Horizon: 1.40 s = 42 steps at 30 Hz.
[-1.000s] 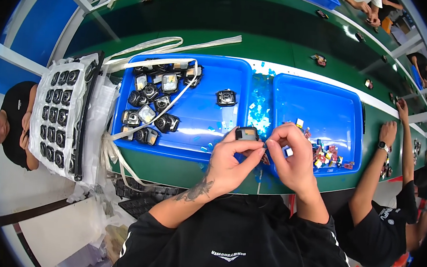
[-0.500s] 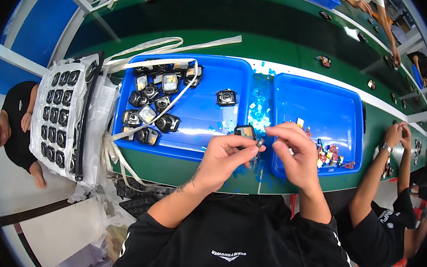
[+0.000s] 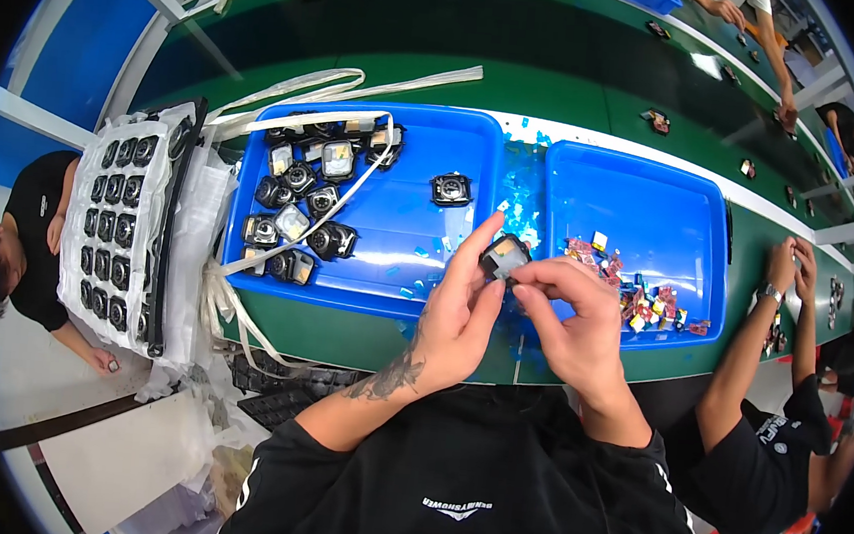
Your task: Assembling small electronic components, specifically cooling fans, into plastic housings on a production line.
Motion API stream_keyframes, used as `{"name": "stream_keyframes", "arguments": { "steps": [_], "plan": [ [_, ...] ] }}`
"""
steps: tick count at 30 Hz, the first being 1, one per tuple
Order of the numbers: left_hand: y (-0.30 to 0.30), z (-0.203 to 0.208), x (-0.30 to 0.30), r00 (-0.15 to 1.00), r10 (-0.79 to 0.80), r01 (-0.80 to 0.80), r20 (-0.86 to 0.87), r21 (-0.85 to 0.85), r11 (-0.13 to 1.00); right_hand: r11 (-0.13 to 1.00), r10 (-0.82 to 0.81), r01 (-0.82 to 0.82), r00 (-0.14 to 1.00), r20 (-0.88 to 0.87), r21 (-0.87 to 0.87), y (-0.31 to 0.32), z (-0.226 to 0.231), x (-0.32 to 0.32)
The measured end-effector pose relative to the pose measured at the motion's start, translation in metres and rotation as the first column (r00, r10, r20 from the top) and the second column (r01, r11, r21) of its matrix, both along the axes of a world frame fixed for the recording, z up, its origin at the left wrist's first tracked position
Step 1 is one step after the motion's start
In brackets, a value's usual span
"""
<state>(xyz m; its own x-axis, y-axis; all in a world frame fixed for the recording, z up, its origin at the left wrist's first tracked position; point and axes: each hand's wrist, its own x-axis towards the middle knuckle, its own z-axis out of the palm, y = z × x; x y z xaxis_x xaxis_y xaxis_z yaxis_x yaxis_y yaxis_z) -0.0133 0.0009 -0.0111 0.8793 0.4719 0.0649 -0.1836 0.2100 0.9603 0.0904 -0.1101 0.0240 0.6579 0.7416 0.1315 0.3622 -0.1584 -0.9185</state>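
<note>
Black casing [image 3: 509, 259] sits (tilted) between left fingers [image 3: 470, 255] and right fingers [image 3: 559, 275].

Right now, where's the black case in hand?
Head view, just right of centre: the black case is in the left hand, right hand at its lower edge, by the gap between left blue tray and right blue tray.

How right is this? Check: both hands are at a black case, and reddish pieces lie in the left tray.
Wrong tray: the head view shows reddish pieces in the right tray; left hand and right hand are at the black case.
</note>
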Motion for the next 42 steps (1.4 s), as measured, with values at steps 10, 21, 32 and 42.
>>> {"name": "stream_keyframes", "arguments": {
  "steps": [10, 21, 32, 42],
  "plan": [
    [0.004, -0.005, -0.008, 0.998, -0.055, 0.058, -0.031, 0.069, 0.996, 1.0, 0.015, -0.013, 0.985, 0.169, -0.01, 0.008, 0.002, 0.0],
    [0.005, -0.005, -0.01, 0.994, -0.073, 0.084, -0.076, 0.151, 0.985, 0.998, 0.062, -0.053, 0.972, 0.225, -0.044, 0.011, 0.01, 0.003],
    [0.003, -0.011, -0.018, 0.996, -0.043, 0.061, -0.083, 0.225, 0.972, 0.994, -0.014, 0.027, 0.992, 0.124, -0.105, 0.015, 0.008, 0.004],
    [0.002, -0.008, -0.019, 0.999, 0.032, -0.032, 0.008, 0.429, 0.903, 0.997, 0.012, -0.007, 0.997, -0.076, 0.071, 0.014, -0.002, 0.0]
  ]
}}
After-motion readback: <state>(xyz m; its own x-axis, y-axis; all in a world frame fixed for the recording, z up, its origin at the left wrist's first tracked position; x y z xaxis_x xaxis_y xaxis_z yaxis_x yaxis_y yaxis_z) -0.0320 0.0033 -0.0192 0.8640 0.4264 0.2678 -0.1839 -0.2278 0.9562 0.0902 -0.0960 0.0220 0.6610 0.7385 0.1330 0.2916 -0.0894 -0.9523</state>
